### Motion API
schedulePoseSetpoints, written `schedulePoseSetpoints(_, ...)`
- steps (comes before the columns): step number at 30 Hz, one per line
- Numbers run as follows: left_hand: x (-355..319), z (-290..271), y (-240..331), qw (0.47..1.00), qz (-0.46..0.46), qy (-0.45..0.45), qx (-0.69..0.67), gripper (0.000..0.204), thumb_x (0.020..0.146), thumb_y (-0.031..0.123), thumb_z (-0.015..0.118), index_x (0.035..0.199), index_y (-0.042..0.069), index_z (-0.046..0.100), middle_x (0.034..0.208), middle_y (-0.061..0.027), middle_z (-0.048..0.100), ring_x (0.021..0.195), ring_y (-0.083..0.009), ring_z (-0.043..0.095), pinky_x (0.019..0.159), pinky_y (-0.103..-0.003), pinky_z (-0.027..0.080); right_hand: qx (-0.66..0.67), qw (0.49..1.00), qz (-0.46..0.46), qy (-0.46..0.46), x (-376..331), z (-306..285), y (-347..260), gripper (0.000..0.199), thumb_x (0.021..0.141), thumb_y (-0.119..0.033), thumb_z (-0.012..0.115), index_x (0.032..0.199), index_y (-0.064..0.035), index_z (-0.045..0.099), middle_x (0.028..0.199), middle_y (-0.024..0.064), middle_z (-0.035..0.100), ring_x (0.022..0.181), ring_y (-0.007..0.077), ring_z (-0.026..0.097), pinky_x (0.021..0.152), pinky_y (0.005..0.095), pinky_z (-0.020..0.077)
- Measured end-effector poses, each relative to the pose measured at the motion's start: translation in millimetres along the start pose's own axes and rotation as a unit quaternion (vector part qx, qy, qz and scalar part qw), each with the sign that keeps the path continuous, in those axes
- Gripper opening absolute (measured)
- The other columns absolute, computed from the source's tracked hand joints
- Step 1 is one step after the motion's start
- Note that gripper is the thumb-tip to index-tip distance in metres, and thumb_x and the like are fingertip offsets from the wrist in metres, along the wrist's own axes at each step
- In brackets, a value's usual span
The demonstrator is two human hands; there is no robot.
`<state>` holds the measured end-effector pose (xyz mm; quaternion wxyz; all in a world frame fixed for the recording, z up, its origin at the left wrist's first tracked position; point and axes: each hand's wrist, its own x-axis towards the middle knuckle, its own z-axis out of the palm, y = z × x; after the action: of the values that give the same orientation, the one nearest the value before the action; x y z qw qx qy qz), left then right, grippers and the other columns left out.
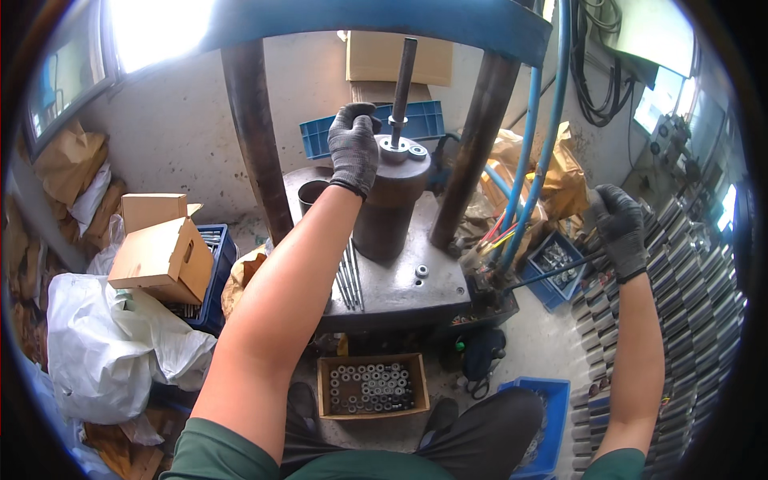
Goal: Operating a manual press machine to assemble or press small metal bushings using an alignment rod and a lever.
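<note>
Above the steel table [392,292], on top of a thick cylinder [390,212], stands a dark rod [404,80], and from my remote seat I judge that any move hangs on how it lies to the left hand [354,152]. It is just to the right of those fingers, its long axis upright, the top leaning slightly right in my view. The left hand is much the nearer; the right hand [621,230] is well apart, out by a slim bar [560,270]. I see the left fingers curled and narrow near a metal ring [398,121] that appears to sit around the rod (whether they touch it, I cannot tell). The right fingers are bent too, beside the bar's end, and I cannot make out whether they grip it.

Counting, I get one upright rod, one ring partway up it, one bearing [392,153] at its foot, a flat bearing [417,150] beside that, and one small bearing [422,271] alone on the table. Slim rods [352,284] lie left of the cylinder's base, perhaps five, too bunched for certainty. Dozens of round pieces [374,387] sit in one box [374,417] below, too many for me to number.
</note>
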<state>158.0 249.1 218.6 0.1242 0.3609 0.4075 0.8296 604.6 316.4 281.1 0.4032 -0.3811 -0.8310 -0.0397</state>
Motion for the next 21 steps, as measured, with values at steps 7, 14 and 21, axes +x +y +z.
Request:
schedulePoseSetpoints(7,-4.0,11.5,3.8,0.986,0.033,-0.081,0.142,0.029,0.101,0.006,0.056,0.128,0.003,0.064,0.102,-0.0111,0.073,0.083,-0.0196,0.071,0.077,-0.034,0.057,-0.046,0.999,0.004,0.009,0.3,2.4,9.2,0.016,0.092,-0.010,0.066,0.103,-0.0019,0.074,0.097,0.0203,0.074,0.092,0.0352,0.074,0.083,0.0406,0.0581)
schedulePoseSetpoints(14,-106.8,11.4,1.5,0.886,0.338,-0.167,0.270,0.031,0.088,0.001,0.067,0.118,0.009,0.065,0.098,-0.0166,0.067,0.085,-0.0359,0.068,0.078,-0.045,0.055,-0.112,0.994,-0.014,-0.003,-1.4,-1.5,8.2,0.028,0.086,-0.003,0.065,0.113,-0.0028,0.073,0.108,0.0211,0.072,0.096,0.0363,0.072,0.088,0.0426,0.0583)
schedulePoseSetpoints(21,-228.3,-20.1,-73.1,0.662,0.121,-0.437,0.596,0.055,0.098,0.045,0.062,0.142,0.013,0.057,0.142,-0.0178,0.061,0.132,-0.0395,0.054,0.110,-0.056,0.042,-0.188,0.981,0.031,-0.029,-12.4,-12.1,-3.4,0.040,0.086,-0.008,0.068,0.126,-0.0047,0.066,0.113,0.0161,0.066,0.099,0.0329,0.070,0.087,0.0394,0.0572)
